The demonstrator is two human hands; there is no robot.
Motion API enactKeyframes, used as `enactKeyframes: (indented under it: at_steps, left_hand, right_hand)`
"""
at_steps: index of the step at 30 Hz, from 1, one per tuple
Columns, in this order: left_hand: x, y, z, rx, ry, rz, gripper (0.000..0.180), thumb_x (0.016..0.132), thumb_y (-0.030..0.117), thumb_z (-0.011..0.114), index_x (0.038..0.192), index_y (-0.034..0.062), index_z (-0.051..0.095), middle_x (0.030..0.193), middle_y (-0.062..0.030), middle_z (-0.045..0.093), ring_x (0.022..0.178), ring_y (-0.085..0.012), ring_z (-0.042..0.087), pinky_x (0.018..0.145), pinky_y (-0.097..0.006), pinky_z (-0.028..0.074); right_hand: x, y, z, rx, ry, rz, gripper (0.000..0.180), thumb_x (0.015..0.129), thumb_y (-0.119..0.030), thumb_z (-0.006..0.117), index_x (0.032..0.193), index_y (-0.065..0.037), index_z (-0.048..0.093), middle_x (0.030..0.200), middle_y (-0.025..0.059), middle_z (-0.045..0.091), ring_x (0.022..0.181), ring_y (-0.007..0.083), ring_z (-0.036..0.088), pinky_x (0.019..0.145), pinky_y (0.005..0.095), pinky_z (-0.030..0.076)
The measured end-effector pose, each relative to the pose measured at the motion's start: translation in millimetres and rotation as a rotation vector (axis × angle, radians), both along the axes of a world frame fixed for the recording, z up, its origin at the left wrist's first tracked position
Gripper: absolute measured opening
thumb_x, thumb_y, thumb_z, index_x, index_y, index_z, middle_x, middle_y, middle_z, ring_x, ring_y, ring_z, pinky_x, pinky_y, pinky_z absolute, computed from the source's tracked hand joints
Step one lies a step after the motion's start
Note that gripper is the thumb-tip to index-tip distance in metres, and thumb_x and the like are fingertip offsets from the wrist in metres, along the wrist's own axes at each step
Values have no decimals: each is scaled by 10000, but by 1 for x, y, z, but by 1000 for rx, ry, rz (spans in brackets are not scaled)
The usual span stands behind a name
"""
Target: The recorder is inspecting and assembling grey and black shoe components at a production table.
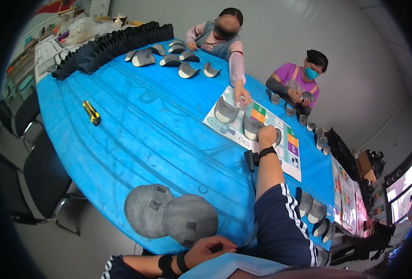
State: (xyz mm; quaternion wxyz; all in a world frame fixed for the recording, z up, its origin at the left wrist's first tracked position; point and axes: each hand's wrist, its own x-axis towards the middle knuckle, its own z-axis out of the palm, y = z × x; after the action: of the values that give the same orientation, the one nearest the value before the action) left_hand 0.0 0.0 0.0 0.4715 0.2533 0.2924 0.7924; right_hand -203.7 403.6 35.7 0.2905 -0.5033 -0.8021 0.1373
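Stretched far out over the printed sheet (237, 136), my right hand (267, 134) is closed at the edge of a curved grey piece (278, 137); its fingertips are hidden. Just left of it on the sheet stands another curved grey piece (251, 127), and a larger one (226, 110) lies farther left. Close to my body, my left hand (211, 249) is curled, with its fingertips at a thin grey piece (251, 236) seen nearly edge-on. Two flat rounded grey pieces (189, 216) with small dark patches overlap on the blue table cover beyond that hand.
Across the table, a person's hand (242, 95) reaches to the sheet; another person (301, 86) handles a grey piece. A yellow cutter knife (91, 113) lies at left. Black curved pieces (117, 49) line the far edge; grey ones (316, 211) lie right of my arm. Chairs (45, 174) stand left.
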Motion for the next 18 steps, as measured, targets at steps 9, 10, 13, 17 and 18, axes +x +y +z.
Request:
enactKeyframes:
  at_steps: [9,10,13,17,18]
  left_hand:
    - [1,-2,4,-87,46,8,123,853,56,630,965,8,608,795,-2,622,700,-28,553,587,-172,428]
    - [-2,-5,2,-175,162,59,123,835,38,643,951,17,608,814,-13,629,730,-48,567,633,-188,440]
    - [-4,-2,-4,-206,223,160,129,802,6,658,915,35,602,831,-12,627,743,-56,564,670,-187,438]
    - [-2,7,7,-109,279,358,130,792,46,669,894,37,588,790,22,559,699,-44,475,650,-185,387]
    - [-7,11,5,-7,336,426,119,808,14,656,913,18,602,727,35,564,651,-28,492,576,-162,378]
  right_hand:
    - [79,48,88,474,-27,324,179,725,-174,580,742,-6,641,775,227,625,752,394,604,690,467,473]
    - [97,35,106,475,-1,359,172,730,-180,583,741,-17,638,765,219,623,744,387,604,672,459,471]
    - [167,-1,160,445,69,452,155,737,-193,599,748,-42,636,735,173,630,701,352,611,620,428,471]
    - [263,-54,204,306,-39,446,190,726,-205,622,770,-21,639,698,150,631,682,310,621,623,386,479]
    - [284,-68,206,218,-63,414,178,728,-185,607,769,-14,633,716,160,635,698,316,621,636,379,483]
